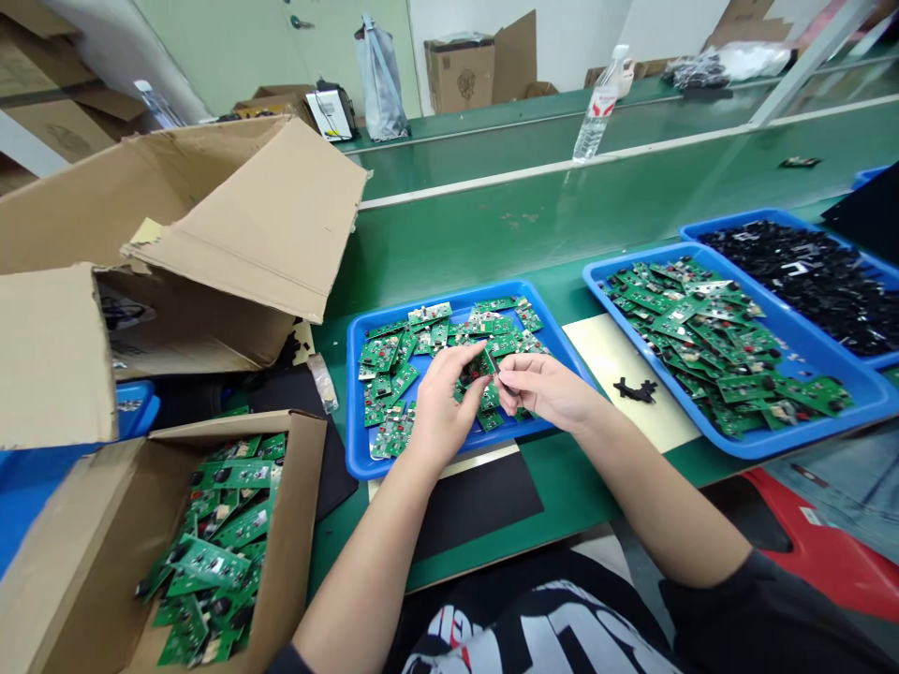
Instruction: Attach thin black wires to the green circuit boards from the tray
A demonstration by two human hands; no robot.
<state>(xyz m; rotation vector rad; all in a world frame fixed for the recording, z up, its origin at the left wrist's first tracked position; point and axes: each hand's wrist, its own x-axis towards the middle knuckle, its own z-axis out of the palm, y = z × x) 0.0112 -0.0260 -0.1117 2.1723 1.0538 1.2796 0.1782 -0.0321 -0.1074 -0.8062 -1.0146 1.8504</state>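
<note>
left hand and right hand close on a green circuit board above a blue tray

the left hand pinches the board narrowly between thumb and fingers, while the right fingertips hold a small black piece tight against its edge, too small to make out. the board sits tilted just above the loose boards in the tray, its long axis seeming to run toward the right hand. nothing stands between the hands. to the right, a second blue tray of boards lies beside a cream sheet bearing a black plastic part. at left, a cardboard box holds more boards.
</note>
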